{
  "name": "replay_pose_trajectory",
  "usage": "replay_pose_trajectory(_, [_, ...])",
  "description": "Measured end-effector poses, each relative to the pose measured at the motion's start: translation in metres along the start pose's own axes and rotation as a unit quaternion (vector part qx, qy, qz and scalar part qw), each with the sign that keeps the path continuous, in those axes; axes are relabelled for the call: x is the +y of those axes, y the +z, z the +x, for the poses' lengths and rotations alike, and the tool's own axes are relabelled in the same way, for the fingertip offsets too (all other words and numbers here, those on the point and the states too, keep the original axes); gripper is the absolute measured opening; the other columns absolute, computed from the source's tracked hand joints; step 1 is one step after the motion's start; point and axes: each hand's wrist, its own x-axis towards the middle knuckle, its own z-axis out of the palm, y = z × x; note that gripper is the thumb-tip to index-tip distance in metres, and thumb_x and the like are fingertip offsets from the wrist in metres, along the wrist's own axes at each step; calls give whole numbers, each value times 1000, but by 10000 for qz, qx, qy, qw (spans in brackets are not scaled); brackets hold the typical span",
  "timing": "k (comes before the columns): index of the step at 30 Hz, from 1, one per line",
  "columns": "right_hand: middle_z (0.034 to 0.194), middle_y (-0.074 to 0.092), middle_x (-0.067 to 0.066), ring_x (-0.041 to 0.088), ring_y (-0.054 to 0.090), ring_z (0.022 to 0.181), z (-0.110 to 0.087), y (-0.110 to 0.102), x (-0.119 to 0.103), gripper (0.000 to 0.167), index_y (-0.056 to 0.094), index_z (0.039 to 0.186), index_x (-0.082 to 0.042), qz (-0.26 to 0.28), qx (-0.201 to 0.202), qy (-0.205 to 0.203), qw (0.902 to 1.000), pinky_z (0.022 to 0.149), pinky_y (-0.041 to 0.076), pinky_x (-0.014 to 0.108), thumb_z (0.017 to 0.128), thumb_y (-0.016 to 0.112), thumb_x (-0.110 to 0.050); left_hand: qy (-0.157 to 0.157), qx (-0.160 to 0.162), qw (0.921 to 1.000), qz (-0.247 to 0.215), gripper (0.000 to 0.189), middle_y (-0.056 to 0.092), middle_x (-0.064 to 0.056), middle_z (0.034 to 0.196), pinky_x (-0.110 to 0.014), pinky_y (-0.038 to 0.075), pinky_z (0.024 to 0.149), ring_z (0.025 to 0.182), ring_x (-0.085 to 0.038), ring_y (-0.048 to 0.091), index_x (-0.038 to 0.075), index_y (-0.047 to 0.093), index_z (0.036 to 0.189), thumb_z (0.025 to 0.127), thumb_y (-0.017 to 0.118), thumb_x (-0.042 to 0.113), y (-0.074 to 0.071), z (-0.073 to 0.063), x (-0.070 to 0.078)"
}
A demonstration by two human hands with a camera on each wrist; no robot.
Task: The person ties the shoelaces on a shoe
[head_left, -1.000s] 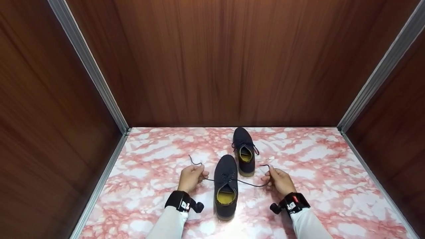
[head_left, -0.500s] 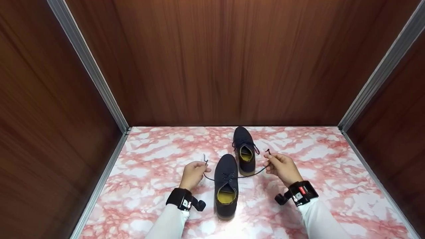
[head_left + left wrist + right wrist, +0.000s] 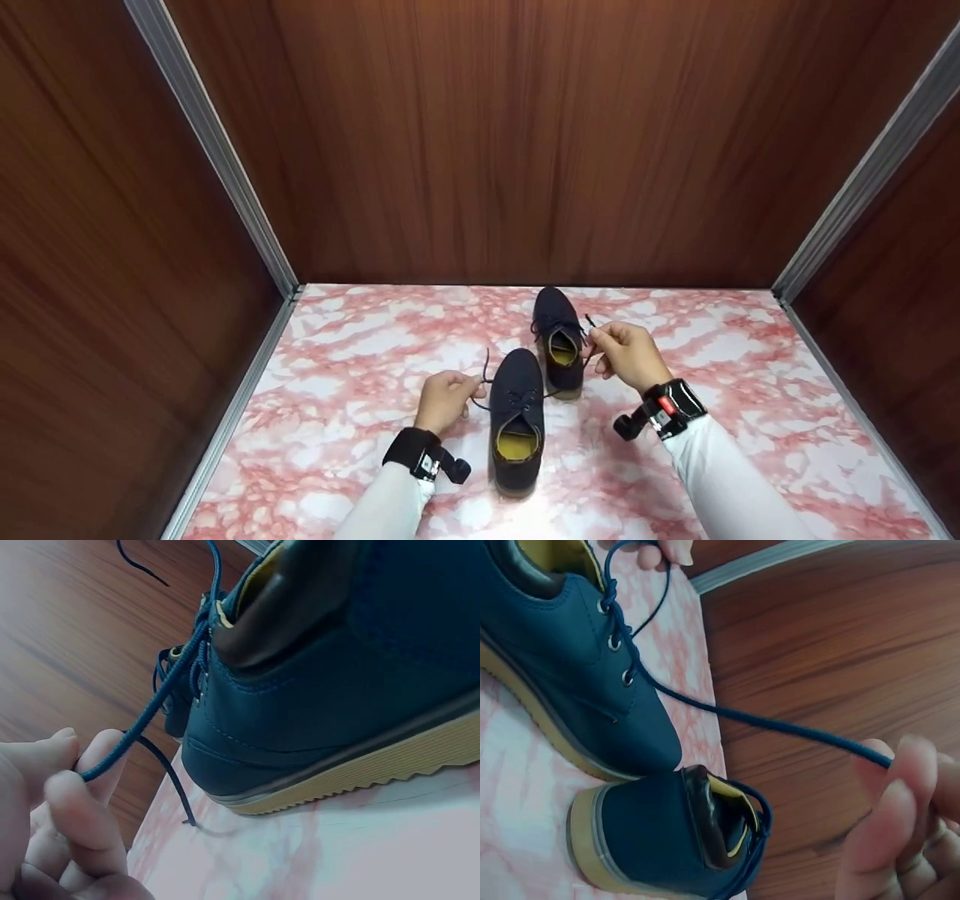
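A dark blue shoe (image 3: 517, 420) with a yellow lining stands upright on the table, its toe pointing away. To its left, my left hand (image 3: 444, 401) pinches one end of its shoelace (image 3: 161, 694) between thumb and fingers, with a loose tip hanging past them. My right hand (image 3: 628, 352), higher and to the right, pinches the other lace (image 3: 765, 722) near its tip. In the right wrist view that lace runs from the top eyelets across to the fingertips. Behind and right of the near shoe stands its mate (image 3: 556, 341), laces tied; my right hand is beside it.
The table (image 3: 360, 337) has a red and white marbled top. A brown wood-grain wall (image 3: 480, 150) rises at its back edge, with similar side panels left and right. Grey metal strips (image 3: 225, 172) line the corners.
My right hand has moved up and away from me, taking its lace toward the far shoe. My left hand has shifted slightly toward the near shoe. Both shoes have stayed in place.
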Motion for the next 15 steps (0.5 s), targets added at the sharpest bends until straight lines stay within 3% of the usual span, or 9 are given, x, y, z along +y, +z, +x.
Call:
replay_pose_trajectory(7, [82,78,9,9,69,56,8,7,-10,28,61,101,1,583,-344,288,9973,56,61,29,111,52,-23,-327,-338,9971,-600,19,79,-4,91,-19,40,42,54,-7,57,4,71,103,100,68,22,-1,-3,3])
replay_pose_trajectory(10, [82,76,7,9,70,60,11,10,-14,21,60,106,2,679,-504,292,9960,60,62,28,110,53,-17,-382,-453,9953,-767,21,77,-3,87,-19,38,43,55,-6,56,2,70,108,94,72,18,-1,-3,3])
replay_pose_trajectory(15, [87,74,11,10,70,64,18,23,-26,22,61,111,9,120,-491,159,9986,64,63,28,106,58,-12,-322,-465,9962,-659,30,78,-8,87,-20,44,47,55,-7,61,-1,73,110,88,79,18,-2,-4,1])
